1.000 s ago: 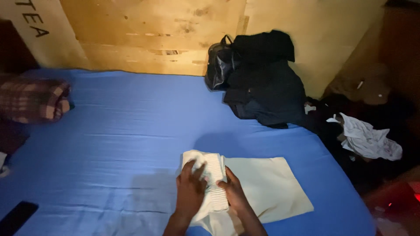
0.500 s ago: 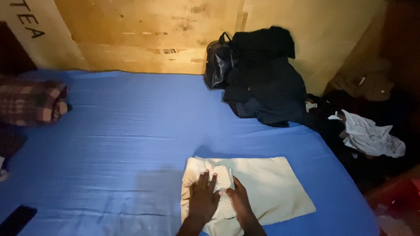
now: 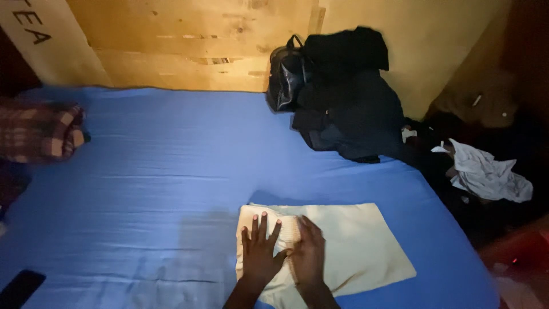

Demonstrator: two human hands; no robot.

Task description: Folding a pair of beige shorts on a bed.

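Head view: left hand (image 3: pixel 260 254), right hand (image 3: pixel 307 254) now flat, fingers spread (gripping nothing), pressing cream garment (image 3: pixel 354 246); ribbed fold flattened.

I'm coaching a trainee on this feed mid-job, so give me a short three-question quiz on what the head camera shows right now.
1. True or false: both hands lie flat, palms down, on the cream folded garment.
2. Which thing leans against the wall at the far side of the blue bedsheet? A) black backpack B) red bucket C) green pillow
3. Fill in: the plaid blanket lies at the bed's ____ edge.

Key
1. True: the left hand and right hand press side by side on the garment's left part, fingers spread.
2. A: the black backpack stands by a pile of dark clothes.
3. Left: the plaid blanket sits there, bunched.
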